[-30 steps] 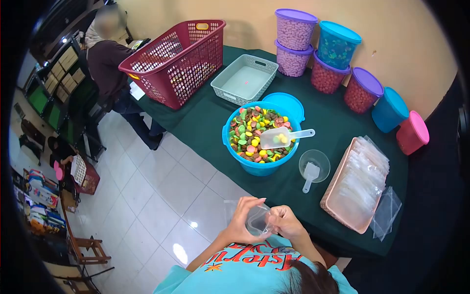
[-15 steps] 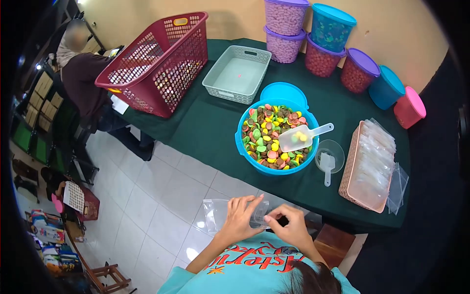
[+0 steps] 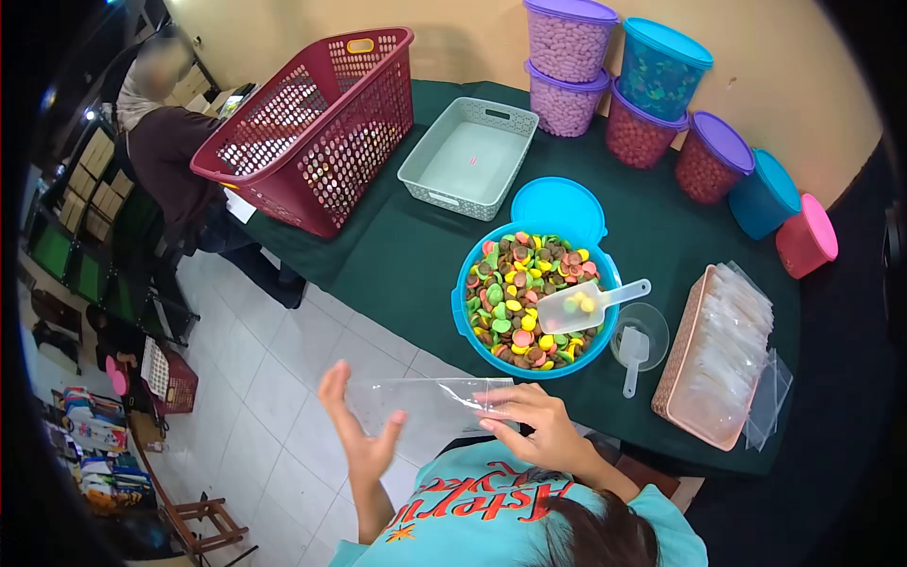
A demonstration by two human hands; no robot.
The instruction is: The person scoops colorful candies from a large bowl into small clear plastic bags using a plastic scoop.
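Between my hands stretches a clear plastic bag point(image 3: 430, 404), lying sideways in the air in front of the table. My right hand point(image 3: 534, 422) pinches its right end between thumb and fingers. At the bag's other end my left hand point(image 3: 367, 430) is upright, its thumb and fingers spread apart, with the bag's edge passing close behind the thumb. Just beyond the bag, a blue tub point(image 3: 461, 326) on the table is full of brown, green, yellow and pink candies point(image 3: 520, 302). A translucent scoop point(image 3: 570, 308) with a few yellow and green pieces rests on top of them.
Right of the tub are a round clear dish point(image 3: 654, 319) with a small scoop point(image 3: 634, 359) and a pink basket point(image 3: 680, 397) of plastic bags. Behind stand a grey basket point(image 3: 416, 180), a maroon basket point(image 3: 316, 184) and several lidded tubs point(image 3: 572, 57). A person point(image 3: 175, 142) stands at left.
My left hand has moved left, away from my right hand, and its fingers have opened. The bag now stretches out longer, still in my right hand. The camera view has shifted slightly.
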